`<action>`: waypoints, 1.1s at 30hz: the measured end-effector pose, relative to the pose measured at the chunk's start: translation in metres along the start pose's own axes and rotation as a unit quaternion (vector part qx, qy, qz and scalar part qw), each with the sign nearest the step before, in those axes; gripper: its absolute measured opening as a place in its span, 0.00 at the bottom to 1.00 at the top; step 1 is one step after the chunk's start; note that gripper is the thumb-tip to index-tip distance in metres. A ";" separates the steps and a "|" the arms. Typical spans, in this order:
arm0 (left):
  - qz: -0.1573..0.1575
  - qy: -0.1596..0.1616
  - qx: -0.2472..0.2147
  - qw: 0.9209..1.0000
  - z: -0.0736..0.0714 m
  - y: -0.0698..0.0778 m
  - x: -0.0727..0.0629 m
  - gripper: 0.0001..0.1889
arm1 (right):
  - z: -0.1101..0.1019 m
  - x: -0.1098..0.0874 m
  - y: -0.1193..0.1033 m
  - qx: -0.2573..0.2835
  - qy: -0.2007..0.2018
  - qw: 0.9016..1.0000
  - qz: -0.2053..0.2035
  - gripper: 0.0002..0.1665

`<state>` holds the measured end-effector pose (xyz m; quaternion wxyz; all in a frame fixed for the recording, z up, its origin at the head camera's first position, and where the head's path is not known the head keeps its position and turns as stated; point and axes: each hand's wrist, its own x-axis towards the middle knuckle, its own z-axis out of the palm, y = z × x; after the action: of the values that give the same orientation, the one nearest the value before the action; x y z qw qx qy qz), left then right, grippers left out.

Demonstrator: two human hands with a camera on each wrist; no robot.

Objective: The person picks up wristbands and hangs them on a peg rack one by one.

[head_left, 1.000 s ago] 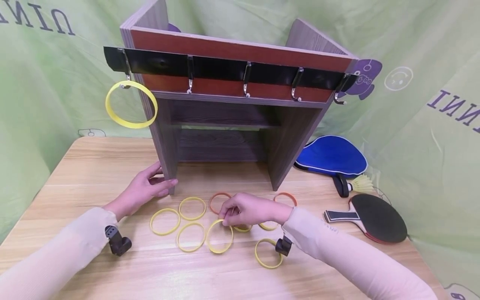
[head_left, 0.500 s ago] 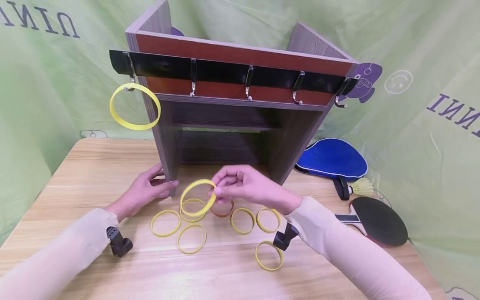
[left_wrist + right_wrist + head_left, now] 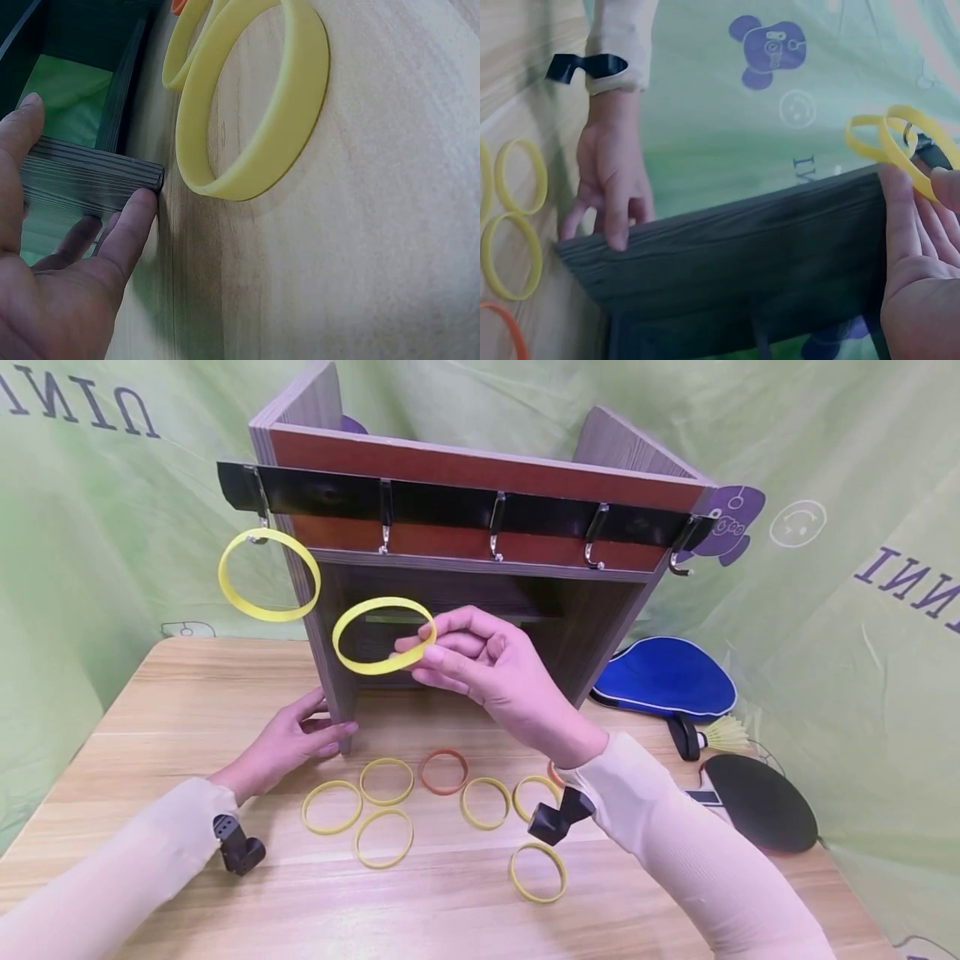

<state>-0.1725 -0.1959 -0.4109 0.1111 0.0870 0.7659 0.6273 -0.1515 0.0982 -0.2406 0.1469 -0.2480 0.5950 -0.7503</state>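
In the head view my right hand (image 3: 498, 672) pinches a yellow silicone wristband (image 3: 375, 667) between thumb and fingers, raised in front of the wooden shelf's opening. A second yellow wristband (image 3: 266, 613) hangs from the leftmost hook of the black hook rack (image 3: 322, 493). My left hand (image 3: 288, 739) grips the bottom of the shelf's left side panel (image 3: 330, 681). The left wrist view shows the thumb and fingers of that hand (image 3: 67, 292) on either side of the panel's end (image 3: 94, 176). Several yellow wristbands and an orange wristband (image 3: 444, 792) lie on the table.
Another orange wristband (image 3: 555, 774) is mostly hidden by the right wrist. To the right of the shelf lie a blue paddle case (image 3: 663, 677), a shuttlecock (image 3: 723, 733) and a black table tennis paddle (image 3: 761, 802). A green curtain (image 3: 847, 693) surrounds the table.
My right hand has picked up a yellow wristband from the table and lifted it up toward the hook rack. My left hand has stayed on the shelf's side panel.
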 end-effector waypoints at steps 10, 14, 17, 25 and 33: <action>0.002 -0.004 0.000 1.000 0.000 -0.001 0.000 0.40 | 0.020 0.010 -0.010 0.066 0.032 0.995 -0.065 0.12; 0.004 -0.002 0.004 1.000 0.000 0.000 0.000 0.39 | 0.024 0.013 -0.010 0.063 0.056 0.994 -0.067 0.11; 0.005 0.000 0.004 1.000 0.000 0.001 0.000 0.39 | 0.024 0.015 -0.008 0.060 0.071 0.994 -0.059 0.09; 0.004 -0.002 0.001 1.000 0.000 0.001 0.000 0.39 | 0.020 0.017 -0.001 0.037 0.074 0.996 -0.029 0.09; 0.001 -0.004 0.000 1.000 0.000 0.001 0.000 0.40 | 0.014 0.013 -0.001 0.004 0.048 0.999 -0.018 0.11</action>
<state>-0.1721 -0.1956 -0.4096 0.1132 0.0902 0.7654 0.6271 -0.1550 0.0800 -0.2349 0.1055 -0.2221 0.5937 -0.7662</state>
